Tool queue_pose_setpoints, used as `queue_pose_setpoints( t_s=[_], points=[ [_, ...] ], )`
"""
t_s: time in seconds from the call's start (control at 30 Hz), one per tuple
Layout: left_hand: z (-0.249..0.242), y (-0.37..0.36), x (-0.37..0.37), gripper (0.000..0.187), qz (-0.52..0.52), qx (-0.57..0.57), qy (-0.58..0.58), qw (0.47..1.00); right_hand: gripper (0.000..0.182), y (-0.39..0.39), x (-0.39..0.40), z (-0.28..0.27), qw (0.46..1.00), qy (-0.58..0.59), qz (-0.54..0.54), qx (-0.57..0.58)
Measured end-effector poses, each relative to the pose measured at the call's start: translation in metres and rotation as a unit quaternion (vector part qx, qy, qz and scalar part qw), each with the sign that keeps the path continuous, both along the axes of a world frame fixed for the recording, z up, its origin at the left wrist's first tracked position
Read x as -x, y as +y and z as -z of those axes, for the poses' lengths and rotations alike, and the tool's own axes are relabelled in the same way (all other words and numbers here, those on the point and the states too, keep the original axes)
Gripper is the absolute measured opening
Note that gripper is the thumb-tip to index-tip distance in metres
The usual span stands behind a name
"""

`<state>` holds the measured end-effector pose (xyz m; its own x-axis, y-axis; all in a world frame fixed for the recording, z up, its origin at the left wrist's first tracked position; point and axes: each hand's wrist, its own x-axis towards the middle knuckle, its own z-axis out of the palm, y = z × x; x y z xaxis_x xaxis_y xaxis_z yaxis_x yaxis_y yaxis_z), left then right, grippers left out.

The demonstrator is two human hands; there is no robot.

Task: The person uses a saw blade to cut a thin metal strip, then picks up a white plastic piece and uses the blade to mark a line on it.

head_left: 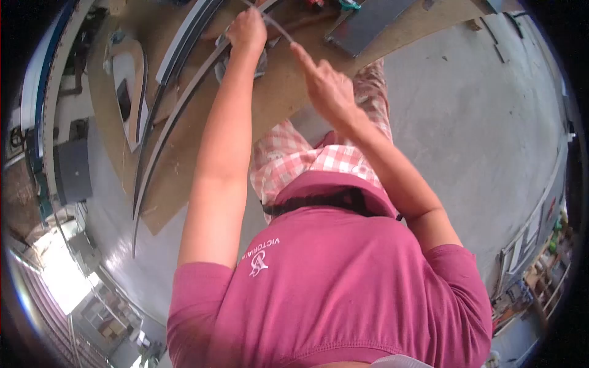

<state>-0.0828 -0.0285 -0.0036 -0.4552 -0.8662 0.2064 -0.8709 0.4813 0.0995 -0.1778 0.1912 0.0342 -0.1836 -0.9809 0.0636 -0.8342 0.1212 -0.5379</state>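
Note:
A long, curved grey strip [184, 101] runs from the top centre down to the lower left, over a brown board. My left hand [247, 29] is closed round something thin at the strip's upper part. From there a narrow pale band [279, 29] reaches toward my right hand [329, 88]. The index finger of my right hand is stretched out and its tip touches the end of this band. The other fingers of that hand are partly curled. Behind my left wrist lies crumpled clear plastic [260, 66].
The brown board [165, 205] lies below the strip. On it are a pointed frame-like piece [132, 92], dark long strips [184, 43] and a flat grey panel [371, 24]. Shelves with assorted items [543, 276] stand at the right edge.

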Motion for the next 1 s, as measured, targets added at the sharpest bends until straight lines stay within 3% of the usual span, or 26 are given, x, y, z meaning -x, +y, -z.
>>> queue_pose_setpoints(
  t_s=[0.13,0.23,0.33,0.43,0.6,1.0],
  points=[
    [-0.008,0.008,0.004,0.024,-0.075,-0.086,-0.012,0.993,0.062,-0.010,0.000,0.001,1.000,0.002,-0.003,0.005],
    [-0.011,0.011,0.009,0.023,-0.078,-0.079,-0.016,0.994,0.057,0.001,0.003,0.001,1.000,-0.002,-0.002,-0.013],
    [-0.008,0.016,0.007,0.022,-0.071,0.009,-0.018,0.997,0.055,0.002,0.000,0.003,1.000,-0.002,0.004,-0.013],
    [-0.018,0.012,0.011,0.022,-0.086,-0.091,-0.054,0.991,0.068,-0.011,0.001,0.001,1.000,0.005,0.002,0.011],
    [-0.013,0.012,0.013,0.021,-0.100,-0.045,-0.050,0.993,0.066,0.003,0.001,0.000,1.000,0.004,0.000,-0.020],
    [-0.011,0.011,0.011,0.020,-0.097,-0.054,-0.031,0.993,0.064,0.004,0.003,0.002,1.000,-0.009,-0.003,-0.016]
  ],
)
